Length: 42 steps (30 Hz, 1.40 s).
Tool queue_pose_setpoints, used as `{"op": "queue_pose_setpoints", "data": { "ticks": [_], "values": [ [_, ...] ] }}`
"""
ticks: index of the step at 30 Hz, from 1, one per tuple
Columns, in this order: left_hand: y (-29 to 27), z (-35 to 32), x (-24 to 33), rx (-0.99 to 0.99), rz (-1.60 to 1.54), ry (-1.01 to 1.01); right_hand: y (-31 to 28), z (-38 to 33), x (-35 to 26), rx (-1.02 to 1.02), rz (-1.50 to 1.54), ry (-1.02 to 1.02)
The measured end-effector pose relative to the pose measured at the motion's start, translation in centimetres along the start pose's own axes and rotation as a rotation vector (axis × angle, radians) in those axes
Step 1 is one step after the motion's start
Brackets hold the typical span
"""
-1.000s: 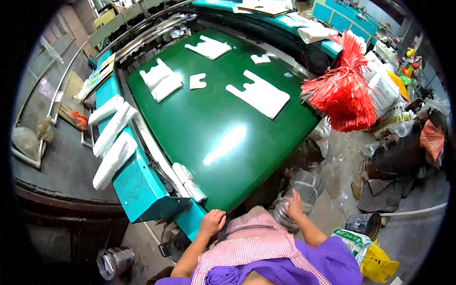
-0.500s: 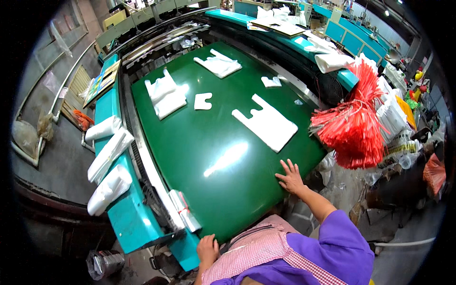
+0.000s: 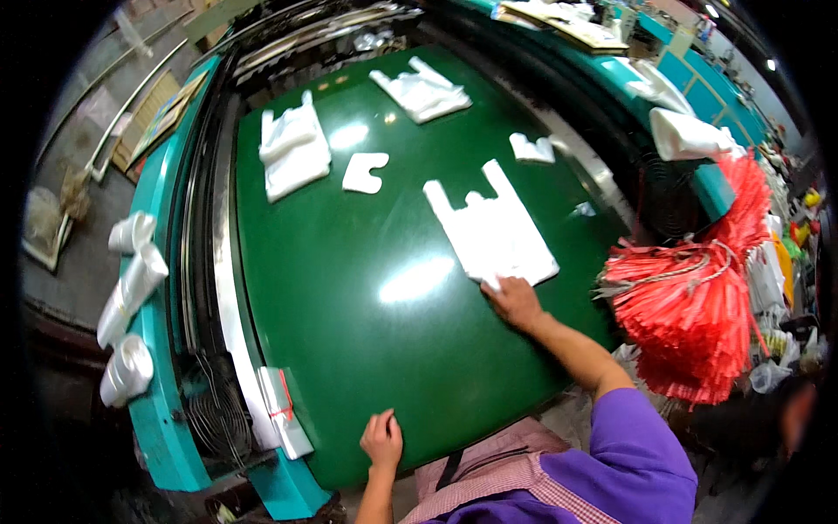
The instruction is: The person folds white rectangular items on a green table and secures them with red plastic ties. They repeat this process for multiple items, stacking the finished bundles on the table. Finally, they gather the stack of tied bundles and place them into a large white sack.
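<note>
My right hand (image 3: 517, 303) is closed on the near edge of a flat stack of white plastic carrier bags (image 3: 495, 229), whose two handles point away from me. Lower down, my left hand (image 3: 382, 439) hovers by the near part of the green conveyor belt (image 3: 340, 341), its fingers curled with nothing visible in them. Farther up the belt lie two more stacks of carrier bags, one folded over at the left (image 3: 297, 157) and one at the back (image 3: 422, 94). Small U-shaped white plastic offcuts lie between them (image 3: 364, 172) and toward the right edge (image 3: 532, 148).
A big bundle of red plastic ties (image 3: 681, 306) hangs at the belt's right. White rolled bag bundles (image 3: 133, 284) rest on the teal frame (image 3: 166, 437) at left. Near my left hand, a red-tied bag bundle (image 3: 284, 410) lies on the metal rail.
My right hand has moved forward onto the bag stack and taken hold of its near edge. My left hand has risen slightly over the belt. The whole view has shifted.
</note>
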<state>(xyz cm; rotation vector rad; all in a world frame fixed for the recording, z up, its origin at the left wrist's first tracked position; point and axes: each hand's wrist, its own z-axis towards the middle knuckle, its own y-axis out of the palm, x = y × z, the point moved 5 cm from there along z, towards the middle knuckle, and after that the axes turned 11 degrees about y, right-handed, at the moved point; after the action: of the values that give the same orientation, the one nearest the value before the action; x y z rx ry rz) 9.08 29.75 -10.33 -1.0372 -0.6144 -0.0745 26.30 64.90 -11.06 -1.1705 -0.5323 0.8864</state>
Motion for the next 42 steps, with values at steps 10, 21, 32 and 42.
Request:
{"op": "queue_pose_setpoints", "data": {
  "ticks": [10, 21, 32, 42],
  "values": [
    [1.1, -9.0, 3.9, 0.211, -0.015, 0.006, -2.0, -8.5, -8.4, 0.042, 0.374, -0.058],
    [2.6, -11.0, 16.3, 0.345, -0.288, 0.295, -23.7, -17.0, -14.0, 0.267, 2.098, 0.139],
    [3.8, -12.8, 7.2, 0.088, -0.911, -0.482, -8.1, -17.8, -11.2, -0.323, 0.599, -0.180],
    [0.7, -13.1, 6.8, -0.196, -0.057, 0.246, -5.2, -25.9, -9.2, -0.323, 0.385, -0.177]
  ]
}}
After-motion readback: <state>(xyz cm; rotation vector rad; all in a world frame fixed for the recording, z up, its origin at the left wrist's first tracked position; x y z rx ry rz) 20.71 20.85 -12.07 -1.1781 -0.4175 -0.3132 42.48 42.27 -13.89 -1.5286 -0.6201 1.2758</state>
